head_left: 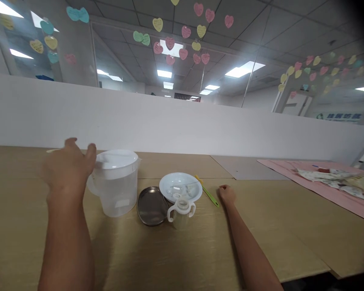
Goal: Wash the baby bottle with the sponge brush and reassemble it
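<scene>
Forearms [66,246] fill the bottom of the shot, so what are the hands doing?

Well, the left hand [68,167] is up and open, fingers spread, right by the lidded plastic jug [115,186], not gripping it. The right hand [227,195] is a loose fist on the worktop [276,226], holding nothing.

What's near that fist?

A green-handled utensil [208,196], just beside it, next to a white bowl [180,186]. A two-handled sippy cup [181,212] sits in front of the bowl, with a dark metal tray [151,206] between the cup and jug.
</scene>
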`<state>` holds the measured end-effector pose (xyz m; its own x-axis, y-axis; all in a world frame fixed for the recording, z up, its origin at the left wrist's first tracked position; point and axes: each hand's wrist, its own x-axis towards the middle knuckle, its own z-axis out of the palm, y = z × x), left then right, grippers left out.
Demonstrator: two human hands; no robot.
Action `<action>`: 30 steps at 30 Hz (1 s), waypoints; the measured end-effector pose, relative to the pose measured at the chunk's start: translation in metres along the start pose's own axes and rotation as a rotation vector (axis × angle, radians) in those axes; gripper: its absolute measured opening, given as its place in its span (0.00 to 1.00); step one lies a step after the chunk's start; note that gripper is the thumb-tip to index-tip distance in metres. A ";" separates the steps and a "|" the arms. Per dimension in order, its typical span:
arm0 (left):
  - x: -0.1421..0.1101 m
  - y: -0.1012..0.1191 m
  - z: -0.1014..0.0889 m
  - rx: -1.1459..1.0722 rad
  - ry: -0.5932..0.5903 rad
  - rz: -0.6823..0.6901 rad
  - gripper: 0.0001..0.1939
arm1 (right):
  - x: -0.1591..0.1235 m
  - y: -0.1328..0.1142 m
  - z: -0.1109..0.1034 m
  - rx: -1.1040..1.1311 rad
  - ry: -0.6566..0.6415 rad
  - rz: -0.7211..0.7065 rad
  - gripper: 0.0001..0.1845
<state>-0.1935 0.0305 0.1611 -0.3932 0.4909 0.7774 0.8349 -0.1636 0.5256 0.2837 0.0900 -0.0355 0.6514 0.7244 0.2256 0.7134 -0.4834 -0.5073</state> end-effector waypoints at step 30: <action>-0.146 0.097 0.188 -0.074 -1.149 0.575 0.07 | -0.078 -0.043 -0.007 0.276 0.340 0.029 0.15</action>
<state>0.0173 0.1036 0.0342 0.6005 0.7802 0.1750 0.7354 -0.6248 0.2624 0.2041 0.0504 -0.0255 0.7509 0.4873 0.4457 0.6280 -0.3182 -0.7102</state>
